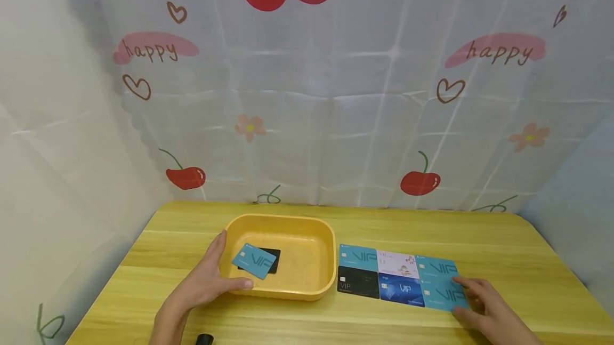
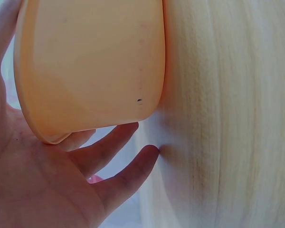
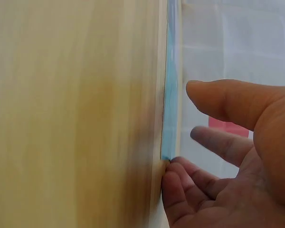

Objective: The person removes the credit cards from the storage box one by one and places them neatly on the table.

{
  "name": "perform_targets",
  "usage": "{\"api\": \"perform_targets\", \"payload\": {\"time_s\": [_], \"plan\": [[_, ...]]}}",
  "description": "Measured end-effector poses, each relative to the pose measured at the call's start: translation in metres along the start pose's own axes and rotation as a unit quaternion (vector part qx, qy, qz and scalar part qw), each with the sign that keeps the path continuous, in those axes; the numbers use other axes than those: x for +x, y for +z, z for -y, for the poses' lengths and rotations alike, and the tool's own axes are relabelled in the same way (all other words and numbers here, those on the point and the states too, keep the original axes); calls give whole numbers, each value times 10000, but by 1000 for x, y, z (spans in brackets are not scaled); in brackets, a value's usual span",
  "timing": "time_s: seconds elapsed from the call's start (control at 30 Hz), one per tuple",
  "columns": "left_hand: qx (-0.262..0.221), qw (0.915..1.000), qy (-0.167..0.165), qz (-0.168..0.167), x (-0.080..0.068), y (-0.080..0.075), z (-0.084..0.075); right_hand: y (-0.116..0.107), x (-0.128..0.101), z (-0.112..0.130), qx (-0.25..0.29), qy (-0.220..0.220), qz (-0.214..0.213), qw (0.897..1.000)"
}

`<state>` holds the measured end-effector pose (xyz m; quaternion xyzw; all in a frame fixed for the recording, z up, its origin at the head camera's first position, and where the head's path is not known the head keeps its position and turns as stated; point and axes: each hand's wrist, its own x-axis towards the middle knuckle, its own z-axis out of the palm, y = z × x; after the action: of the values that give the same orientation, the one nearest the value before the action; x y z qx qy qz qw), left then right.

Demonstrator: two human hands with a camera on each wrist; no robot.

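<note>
Two plastic cards lie inside the shallow yellow plastic tub (image 1: 307, 251) on the pale wooden table (image 1: 336, 323): a teal VIP card (image 1: 253, 261) resting tilted on top of a black card (image 1: 271, 258), which shows only at its far edge. Six more cards sit in a tidy block of two rows just right of the tub, edges touching: in the far row a teal card (image 1: 357, 257), a white-and-pink card (image 1: 398, 263) and another teal one (image 1: 435, 267); in the near row a black VIP card (image 1: 358, 282), a dark blue VIP card (image 1: 401, 289) and a last teal card (image 1: 443, 296) at the right end. The left hand (image 1: 206, 281) holds the tub's left near corner, thumb curled along the front wall and fingers up against the side; in the left wrist view the palm lies cupped against the tub's outer wall (image 2: 90, 66). The right hand (image 1: 486, 307) rests to the right of the block, relaxed and mostly open, fingertips touching the right edge of that last teal card without grasping it; the right wrist view shows the card's thin blue edge (image 3: 170, 95) at the fingertips (image 3: 173, 166). Behind the tub hangs a white cloth printed with cherries, hearts and "happy" (image 1: 336, 94). A small black object (image 1: 204, 339) lies at the table's near edge, below the tub.
</note>
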<state>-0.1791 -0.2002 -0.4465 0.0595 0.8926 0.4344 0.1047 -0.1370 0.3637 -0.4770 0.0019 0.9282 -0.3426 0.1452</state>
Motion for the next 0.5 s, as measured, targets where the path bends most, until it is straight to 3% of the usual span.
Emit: {"api": "perform_targets", "payload": {"time_s": [0.2,0.33,0.5], "plan": [[5,10000,-2,11,0,0,-1,2,1,10,-248,161,-249,9993],[8,10000,-35,36,-1,0,-2,7,2,22,-478,-17,-785,9958],[18,10000,2,12,0,0,-1,17,4,46,-201,15,-1411,9898]]}}
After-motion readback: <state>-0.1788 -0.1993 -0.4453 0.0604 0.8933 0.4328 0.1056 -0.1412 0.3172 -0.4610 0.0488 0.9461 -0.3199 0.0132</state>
